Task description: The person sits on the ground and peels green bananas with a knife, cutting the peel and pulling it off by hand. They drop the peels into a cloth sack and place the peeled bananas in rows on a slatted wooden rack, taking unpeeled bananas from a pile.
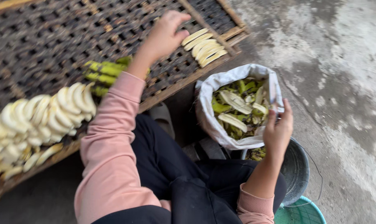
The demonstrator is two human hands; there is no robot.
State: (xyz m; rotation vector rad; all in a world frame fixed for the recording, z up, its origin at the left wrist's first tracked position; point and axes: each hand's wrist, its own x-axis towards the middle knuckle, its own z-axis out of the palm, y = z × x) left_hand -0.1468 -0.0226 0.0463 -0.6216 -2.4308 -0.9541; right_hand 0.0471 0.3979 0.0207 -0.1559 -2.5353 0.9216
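left hand [165,35] near rack edge [221,62]

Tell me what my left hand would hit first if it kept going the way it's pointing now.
Most likely the row of peeled banana slices on the slatted drying rack. The left hand points right at them, fingertips already at the nearest slice; whether they actually touch is unclear.

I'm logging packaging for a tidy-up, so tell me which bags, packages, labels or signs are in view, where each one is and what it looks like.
White sack: on the ground beside the wooden rack, by the right hand; open, soft, rolled rim, full of green and yellow peels.
No labels, signs or screens in view.
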